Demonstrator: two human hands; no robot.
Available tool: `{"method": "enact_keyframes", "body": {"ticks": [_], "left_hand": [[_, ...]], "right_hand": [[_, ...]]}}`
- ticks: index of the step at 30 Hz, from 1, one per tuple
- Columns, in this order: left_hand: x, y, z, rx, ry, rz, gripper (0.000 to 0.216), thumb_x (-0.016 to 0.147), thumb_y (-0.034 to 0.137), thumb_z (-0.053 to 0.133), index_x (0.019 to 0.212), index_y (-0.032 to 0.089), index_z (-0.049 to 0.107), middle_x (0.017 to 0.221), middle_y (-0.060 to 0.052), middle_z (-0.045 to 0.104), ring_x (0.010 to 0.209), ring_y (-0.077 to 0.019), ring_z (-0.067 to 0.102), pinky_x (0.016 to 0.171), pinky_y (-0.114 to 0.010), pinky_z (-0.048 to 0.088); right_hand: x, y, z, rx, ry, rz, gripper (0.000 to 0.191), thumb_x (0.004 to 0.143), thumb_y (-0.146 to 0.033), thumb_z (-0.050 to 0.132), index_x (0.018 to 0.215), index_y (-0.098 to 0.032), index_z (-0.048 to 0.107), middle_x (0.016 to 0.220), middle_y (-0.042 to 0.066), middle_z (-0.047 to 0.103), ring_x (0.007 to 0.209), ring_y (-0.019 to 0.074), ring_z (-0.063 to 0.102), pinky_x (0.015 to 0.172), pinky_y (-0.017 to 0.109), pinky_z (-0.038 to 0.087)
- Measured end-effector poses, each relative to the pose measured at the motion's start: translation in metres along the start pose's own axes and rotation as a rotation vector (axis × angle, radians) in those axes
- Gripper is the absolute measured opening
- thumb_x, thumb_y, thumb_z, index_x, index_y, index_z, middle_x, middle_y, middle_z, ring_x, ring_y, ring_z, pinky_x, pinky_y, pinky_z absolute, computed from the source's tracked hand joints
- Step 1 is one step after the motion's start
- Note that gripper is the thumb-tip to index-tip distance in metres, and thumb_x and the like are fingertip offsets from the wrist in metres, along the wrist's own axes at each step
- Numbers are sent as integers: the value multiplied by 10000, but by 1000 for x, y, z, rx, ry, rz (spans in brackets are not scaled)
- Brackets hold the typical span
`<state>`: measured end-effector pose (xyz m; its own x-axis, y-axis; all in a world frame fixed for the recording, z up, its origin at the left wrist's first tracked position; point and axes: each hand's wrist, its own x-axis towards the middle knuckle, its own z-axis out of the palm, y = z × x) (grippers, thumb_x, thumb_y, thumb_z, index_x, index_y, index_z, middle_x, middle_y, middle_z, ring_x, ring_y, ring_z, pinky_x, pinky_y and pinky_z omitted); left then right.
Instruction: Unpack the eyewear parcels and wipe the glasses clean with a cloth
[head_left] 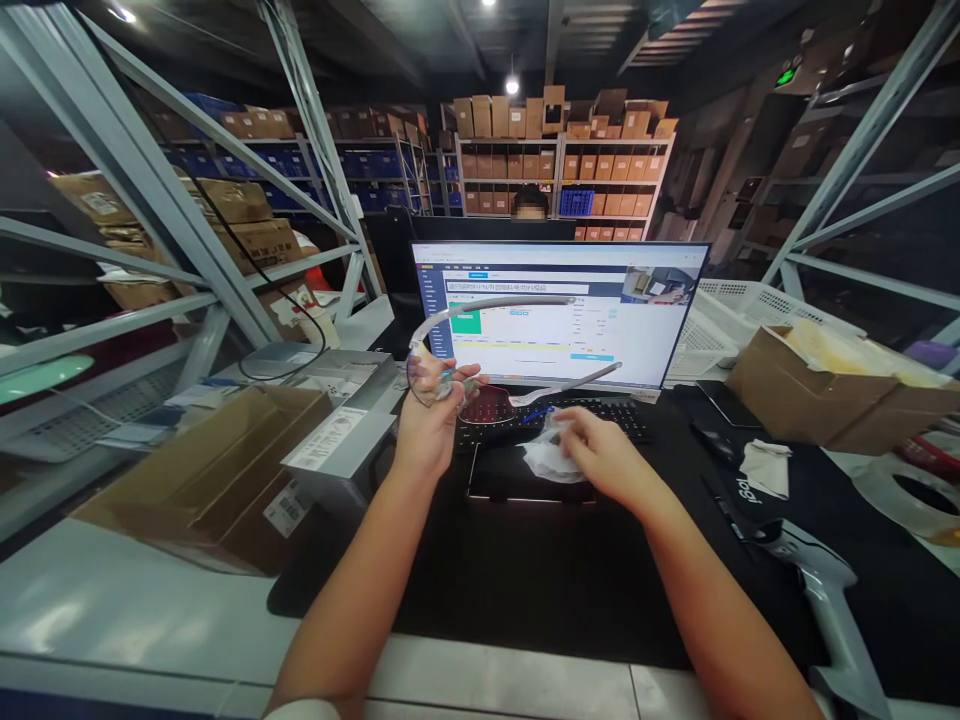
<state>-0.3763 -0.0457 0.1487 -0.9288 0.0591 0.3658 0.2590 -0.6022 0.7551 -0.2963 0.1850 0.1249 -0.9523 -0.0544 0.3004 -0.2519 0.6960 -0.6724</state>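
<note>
My left hand is raised in front of the monitor and closed on a pair of eyeglasses with clear lenses and grey temples; one temple arcs up across the screen, the other points right. My right hand hovers over the keyboard, fingers curled on a crumpled white wipe or plastic wrapper. Both hands sit above a black desk mat.
An open cardboard box and a grey metal device stand on the left. A handheld barcode scanner, a white cloth, a mouse and a torn carton lie right. A person sits behind the monitor; shelving holds cartons.
</note>
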Motion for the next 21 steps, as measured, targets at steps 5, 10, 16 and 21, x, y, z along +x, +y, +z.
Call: {"method": "enact_keyframes", "body": {"ticks": [5,10,16,21], "left_hand": [[-1,-4,3,24,-17,-13,523,618,336,939,1008,194,622,987,-54,777,897,-226,765,851,-329,568],[-4,-2,5,-56,-33,-87,479,648,309,921,1013,206,629,987,-39,780,895,-209,766,861,-314,562],[-30,-1,20,-195,-256,-387,396,743,328,863,1058,203,659,1077,-68,776,1088,-276,728,957,-378,540],[-43,-8,33,-296,-348,-446,364,751,319,860,1037,194,673,1133,-90,768,1228,-318,656,1143,-483,401]], "right_hand": [[16,21,18,24,168,12,207,776,-211,686,961,-247,770,747,1,731,704,200,658,680,305,460],[14,15,14,188,524,24,264,946,-394,548,936,-179,702,722,35,726,658,192,663,628,301,493],[0,-1,4,389,917,-211,128,960,-299,594,986,-193,660,980,85,787,865,220,755,809,374,587],[-7,-8,6,-21,473,-581,177,894,-135,580,974,-246,692,1052,71,772,1132,265,694,943,434,549]]}}
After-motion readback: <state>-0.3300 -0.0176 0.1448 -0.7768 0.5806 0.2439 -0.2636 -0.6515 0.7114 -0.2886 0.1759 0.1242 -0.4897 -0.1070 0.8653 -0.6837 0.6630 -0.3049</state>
